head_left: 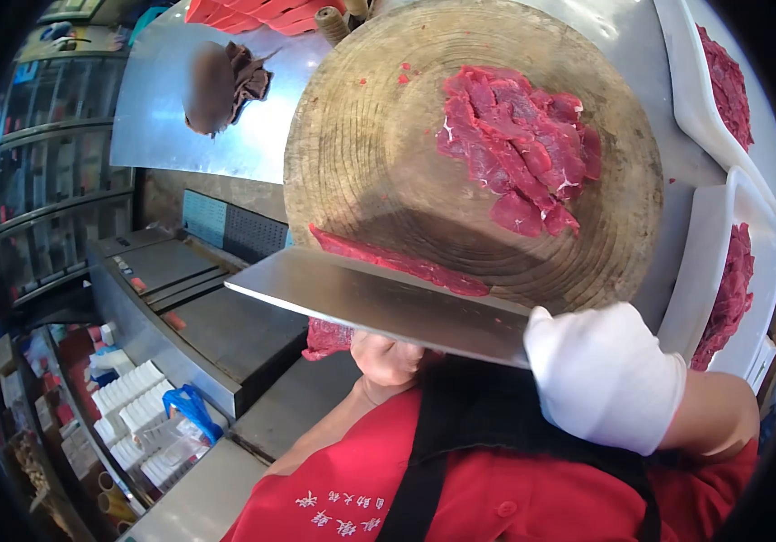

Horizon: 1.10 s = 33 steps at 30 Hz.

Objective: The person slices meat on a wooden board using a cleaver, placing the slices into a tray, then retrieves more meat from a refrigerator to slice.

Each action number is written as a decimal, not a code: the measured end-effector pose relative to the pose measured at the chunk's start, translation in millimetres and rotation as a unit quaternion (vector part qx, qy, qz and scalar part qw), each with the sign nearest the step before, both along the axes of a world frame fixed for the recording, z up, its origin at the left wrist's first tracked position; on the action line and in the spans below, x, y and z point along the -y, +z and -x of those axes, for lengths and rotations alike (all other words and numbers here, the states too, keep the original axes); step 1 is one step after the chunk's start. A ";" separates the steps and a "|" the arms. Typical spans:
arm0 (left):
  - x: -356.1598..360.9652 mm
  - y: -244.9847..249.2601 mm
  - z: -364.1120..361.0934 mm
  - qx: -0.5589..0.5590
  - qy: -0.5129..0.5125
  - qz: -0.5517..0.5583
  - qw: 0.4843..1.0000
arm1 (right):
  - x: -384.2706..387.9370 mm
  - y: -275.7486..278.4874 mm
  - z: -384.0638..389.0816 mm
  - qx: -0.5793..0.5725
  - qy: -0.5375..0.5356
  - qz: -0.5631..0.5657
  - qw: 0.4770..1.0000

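Note:
A wide cleaver (pixel 379 303) is held flat-sided across the near edge of the round wooden block (pixel 352 135). My right hand (pixel 605 375), in a white glove, is closed round its handle. My bare left hand (pixel 388 361) is on the near side of the blade, fingers curled, partly hidden by it, beside a piece of red meat (pixel 326 338). What its fingers hold is not clear. A long strip of meat (pixel 397 260) lies along the blade's far side. Farther back on the block rests a pile of sliced meat (pixel 523 144).
White trays (pixel 688 262) with red meat stand at the right. A dark brown cloth (pixel 248 81) lies on the metal table (pixel 153 135) at the back left. Red baskets (pixel 252 14) are behind it. Stacked white containers (pixel 135 397) sit low at the left.

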<state>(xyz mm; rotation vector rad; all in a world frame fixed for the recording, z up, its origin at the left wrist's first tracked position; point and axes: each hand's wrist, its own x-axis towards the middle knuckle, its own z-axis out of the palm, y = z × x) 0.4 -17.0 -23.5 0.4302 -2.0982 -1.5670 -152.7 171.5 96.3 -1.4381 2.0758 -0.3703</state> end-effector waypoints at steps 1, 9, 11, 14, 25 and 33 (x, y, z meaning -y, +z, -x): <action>-1.0 4.1 6.3 0.012 -0.018 0.141 0.990 | 6.6 -1.6 3.3 0.017 0.019 -0.008 1.000; 21.9 59.9 15.6 0.137 -0.105 0.487 0.856 | -4.0 -9.0 -5.6 -0.021 -0.004 0.066 0.998; 23.4 51.6 8.3 0.177 -0.096 0.410 0.890 | -10.2 -5.2 -6.6 0.014 -0.026 -0.002 1.000; 28.5 34.2 0.1 0.229 -0.073 0.282 0.929 | -25.3 1.1 -9.5 -0.032 -0.013 -0.039 0.999; 30.8 36.3 15.8 0.175 -0.028 0.185 0.967 | 8.3 -2.2 5.6 -0.052 0.052 -0.063 0.995; 31.7 32.0 9.6 0.165 -0.028 0.132 0.977 | 68.0 7.7 10.6 -0.020 0.036 -0.124 0.991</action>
